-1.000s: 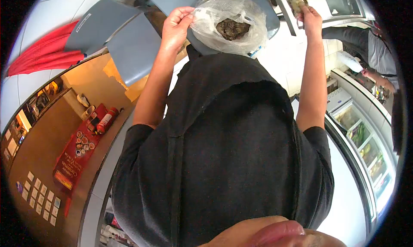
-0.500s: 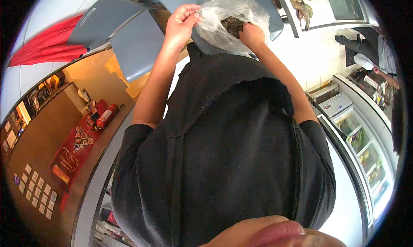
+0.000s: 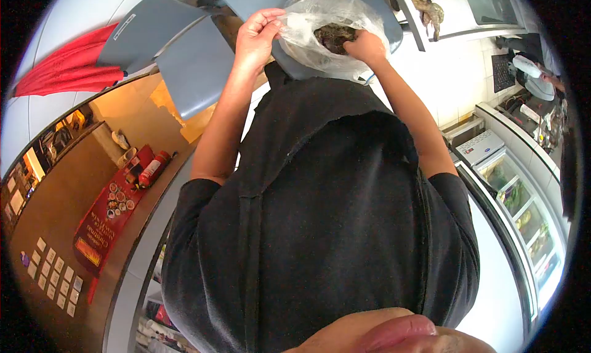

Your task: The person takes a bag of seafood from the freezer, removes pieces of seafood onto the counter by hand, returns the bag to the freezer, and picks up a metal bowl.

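Observation:
A clear plastic bag [image 3: 301, 36] sits with its mouth gaping on a blue-grey surface. Inside it lie dark, mottled brown lumps [image 3: 334, 38] whose kind I cannot make out. My left hand [image 3: 258, 33] pinches the bag's left rim between thumb and fingers. At the right side of the mouth is my right hand [image 3: 367, 47], closed, with its thumb against the dark contents. Its other fingertips are hidden, so what they grip is not visible.
Brown mottled pieces [image 3: 429, 9] lie on a white surface at upper right. A blue-grey chair [image 3: 191, 64] and a red cloth [image 3: 68, 64] are at left. A glass-fronted display case [image 3: 520, 199] stands at right. Another person's arm [image 3: 554, 81] shows at the far right.
My right hand has shifted slightly right and up out of the bag's mouth, showing more of its thumb. The left hand keeps its pinch. At far right, the other person has moved.

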Demonstrator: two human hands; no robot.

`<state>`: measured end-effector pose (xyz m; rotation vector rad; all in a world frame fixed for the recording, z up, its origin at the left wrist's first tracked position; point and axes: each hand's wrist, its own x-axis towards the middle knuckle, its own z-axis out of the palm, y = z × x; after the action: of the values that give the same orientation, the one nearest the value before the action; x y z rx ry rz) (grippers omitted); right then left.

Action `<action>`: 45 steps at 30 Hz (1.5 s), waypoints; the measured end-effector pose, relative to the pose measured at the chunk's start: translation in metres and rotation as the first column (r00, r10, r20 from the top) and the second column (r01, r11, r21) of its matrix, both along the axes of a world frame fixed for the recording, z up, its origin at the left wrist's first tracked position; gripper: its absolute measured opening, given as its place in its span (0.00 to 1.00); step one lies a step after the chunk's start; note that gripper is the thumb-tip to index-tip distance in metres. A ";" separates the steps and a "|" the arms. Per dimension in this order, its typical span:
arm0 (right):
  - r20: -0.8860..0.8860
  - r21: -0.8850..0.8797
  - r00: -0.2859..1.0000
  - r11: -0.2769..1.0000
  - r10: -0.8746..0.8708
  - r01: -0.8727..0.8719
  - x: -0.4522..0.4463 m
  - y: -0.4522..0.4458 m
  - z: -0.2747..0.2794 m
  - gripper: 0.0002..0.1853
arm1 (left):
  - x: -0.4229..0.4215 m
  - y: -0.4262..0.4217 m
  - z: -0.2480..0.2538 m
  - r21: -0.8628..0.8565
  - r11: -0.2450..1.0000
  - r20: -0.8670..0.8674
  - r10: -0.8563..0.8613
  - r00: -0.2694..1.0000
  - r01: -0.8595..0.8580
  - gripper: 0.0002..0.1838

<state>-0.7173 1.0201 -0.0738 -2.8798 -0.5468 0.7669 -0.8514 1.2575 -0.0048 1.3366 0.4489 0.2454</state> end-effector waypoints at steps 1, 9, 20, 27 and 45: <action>-0.032 0.033 0.999 0.999 -0.037 0.038 0.001 -0.004 0.002 0.20 | 0.000 0.000 0.000 0.002 1.000 -0.001 0.003 1.000 -0.003 0.11; -0.693 0.411 0.694 0.684 -0.194 0.602 -0.006 -0.049 0.058 0.12 | 0.003 -0.002 -0.004 -0.042 0.999 0.011 0.008 1.000 -0.008 0.10; -0.559 0.631 0.658 0.256 -0.505 0.732 0.088 -0.153 0.092 0.15 | 0.020 -0.012 -0.014 -0.102 0.993 -0.035 -0.060 0.998 0.056 0.11; -0.453 0.682 0.697 0.288 -0.555 0.673 0.202 -0.186 0.071 0.15 | 0.017 -0.034 -0.010 -0.114 0.990 -0.091 0.067 0.994 -0.077 0.11; -0.020 0.741 0.990 0.667 0.137 -0.077 0.136 -0.080 0.059 0.13 | 0.014 -0.131 0.026 0.259 0.949 -0.250 0.244 0.937 -0.178 0.08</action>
<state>-0.5813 0.9397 -0.0150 -2.0578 -0.8002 0.4905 -0.8372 1.1267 0.0216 1.5621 0.8275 0.2960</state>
